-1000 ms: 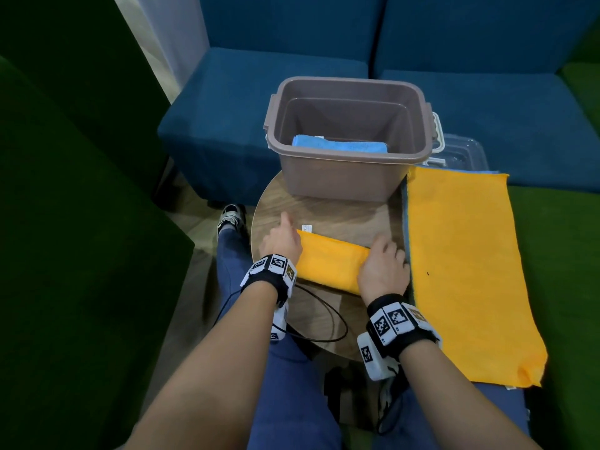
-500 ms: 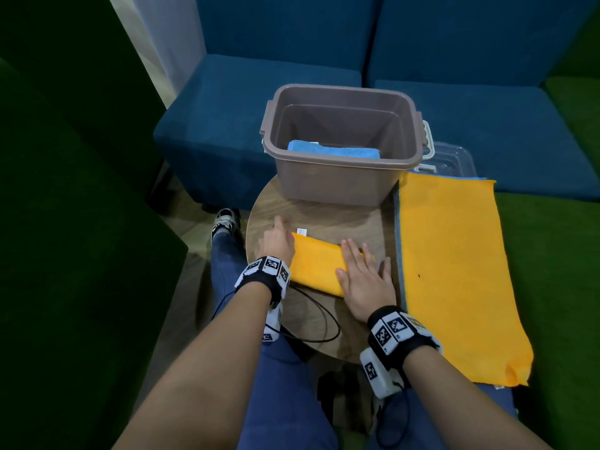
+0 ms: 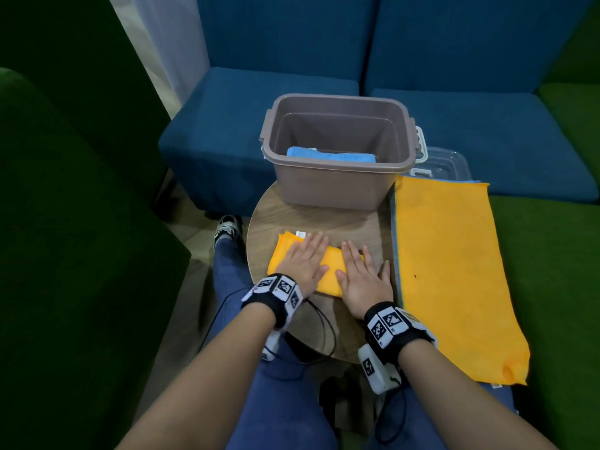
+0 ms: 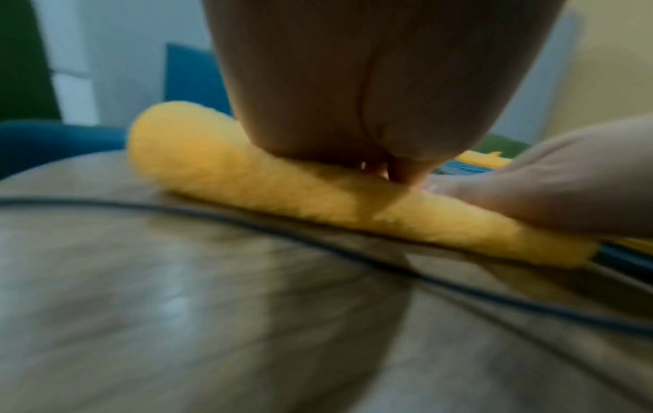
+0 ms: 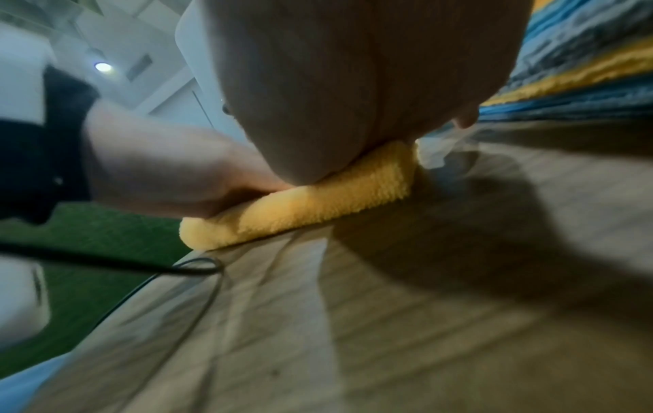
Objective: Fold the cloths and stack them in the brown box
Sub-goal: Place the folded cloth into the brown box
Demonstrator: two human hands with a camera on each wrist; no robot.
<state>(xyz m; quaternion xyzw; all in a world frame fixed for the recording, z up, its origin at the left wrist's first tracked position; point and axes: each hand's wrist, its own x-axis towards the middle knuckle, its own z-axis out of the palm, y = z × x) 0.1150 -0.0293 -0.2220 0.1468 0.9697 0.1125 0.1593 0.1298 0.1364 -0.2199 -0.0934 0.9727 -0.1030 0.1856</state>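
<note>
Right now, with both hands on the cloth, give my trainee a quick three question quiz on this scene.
1. True or false: both hands lie flat on the folded yellow cloth.
2. What already lies in the brown box? A) a blue cloth B) a yellow cloth C) nothing
3. Fill in: the unfolded yellow cloth lies to the person's ____ of the round table.

Key
1. True: left hand and right hand press it, fingers straight.
2. A: the blue cloth.
3. Right.
</note>
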